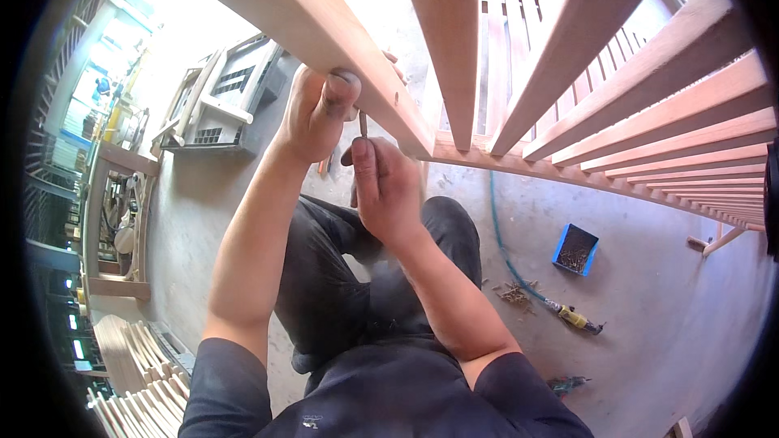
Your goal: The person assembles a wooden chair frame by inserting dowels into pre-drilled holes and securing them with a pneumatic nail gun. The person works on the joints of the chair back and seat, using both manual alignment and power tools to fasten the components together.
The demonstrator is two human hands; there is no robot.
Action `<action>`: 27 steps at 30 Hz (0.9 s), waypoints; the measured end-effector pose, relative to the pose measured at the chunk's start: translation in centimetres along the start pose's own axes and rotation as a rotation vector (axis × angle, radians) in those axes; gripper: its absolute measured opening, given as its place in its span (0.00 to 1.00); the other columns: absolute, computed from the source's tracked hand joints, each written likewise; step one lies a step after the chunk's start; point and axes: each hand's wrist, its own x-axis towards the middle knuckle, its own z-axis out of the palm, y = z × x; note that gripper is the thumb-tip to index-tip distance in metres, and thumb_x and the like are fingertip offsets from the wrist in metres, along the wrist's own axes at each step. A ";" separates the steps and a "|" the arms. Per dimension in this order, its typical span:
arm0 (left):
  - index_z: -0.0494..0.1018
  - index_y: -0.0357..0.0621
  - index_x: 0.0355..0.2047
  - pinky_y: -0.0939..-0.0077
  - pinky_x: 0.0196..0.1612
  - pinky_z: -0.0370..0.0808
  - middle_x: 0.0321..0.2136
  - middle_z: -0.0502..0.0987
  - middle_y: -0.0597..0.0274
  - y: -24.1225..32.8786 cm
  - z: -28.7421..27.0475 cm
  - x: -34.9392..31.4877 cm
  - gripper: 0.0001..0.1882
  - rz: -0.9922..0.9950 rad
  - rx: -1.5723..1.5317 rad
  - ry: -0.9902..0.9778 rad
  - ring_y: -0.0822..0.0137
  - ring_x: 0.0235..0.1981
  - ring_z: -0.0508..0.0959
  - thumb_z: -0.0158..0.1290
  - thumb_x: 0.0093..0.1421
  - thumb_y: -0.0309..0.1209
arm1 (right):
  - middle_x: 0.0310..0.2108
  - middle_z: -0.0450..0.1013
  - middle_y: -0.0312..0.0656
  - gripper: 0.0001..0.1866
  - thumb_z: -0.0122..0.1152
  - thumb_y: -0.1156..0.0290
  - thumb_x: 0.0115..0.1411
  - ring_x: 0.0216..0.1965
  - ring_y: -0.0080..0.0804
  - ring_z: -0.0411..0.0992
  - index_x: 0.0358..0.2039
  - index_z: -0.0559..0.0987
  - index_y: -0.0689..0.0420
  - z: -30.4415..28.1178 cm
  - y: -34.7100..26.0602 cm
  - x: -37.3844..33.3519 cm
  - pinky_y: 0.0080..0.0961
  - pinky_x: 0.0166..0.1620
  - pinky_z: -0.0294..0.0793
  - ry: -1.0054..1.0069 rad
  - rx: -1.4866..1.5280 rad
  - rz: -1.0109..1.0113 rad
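Observation:
A slatted wooden frame (361,61) leans across the top of the view, with its thick end rail closest to me. My left hand (318,109) grips that rail, thumb on the near face and fingertips showing beyond its far edge. Just below, my right hand (383,182) pinches a thin brown peg (363,124) between thumb and fingers, its tip close to the rail's lower edge. Whether the peg touches the wood I cannot tell. A small dark hole (397,98) shows in the rail's face, right of my left thumb.
On the floor at right lie a blue box (575,250) of small brown pieces, a pile of loose pegs (517,293) and a yellow air tool (578,319) on a green hose (497,219). Curved wooden parts (142,365) are stacked at lower left. A dark crate (223,105) stands behind.

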 end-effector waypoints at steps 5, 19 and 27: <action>0.78 0.32 0.45 0.81 0.27 0.71 0.31 0.82 0.59 0.8 0.0 -0.3 0.50 -0.050 0.067 0.023 0.75 0.25 0.76 0.41 0.59 0.75 | 0.16 0.68 0.48 0.15 0.51 0.69 0.71 0.16 0.43 0.69 0.28 0.75 0.63 2.6 0.8 -0.8 0.36 0.23 0.66 0.138 0.150 -0.051; 0.71 0.35 0.55 0.88 0.29 0.66 0.43 0.83 0.55 1.4 1.2 -0.4 0.48 -0.082 -0.212 0.052 0.78 0.35 0.79 0.50 0.57 0.72 | 0.26 0.77 0.38 0.14 0.50 0.66 0.73 0.24 0.23 0.73 0.39 0.81 0.61 -11.8 5.6 -8.2 0.23 0.28 0.71 0.069 -0.131 0.249; 0.54 0.36 0.68 0.69 0.64 0.63 0.61 0.67 0.52 -1.2 1.2 -0.8 0.47 -0.054 -0.473 0.197 0.64 0.63 0.67 0.38 0.66 0.66 | 0.34 0.79 0.50 0.21 0.50 0.52 0.69 0.39 0.51 0.77 0.41 0.83 0.56 -28.9 20.4 -34.8 0.45 0.44 0.76 -0.249 -1.039 0.562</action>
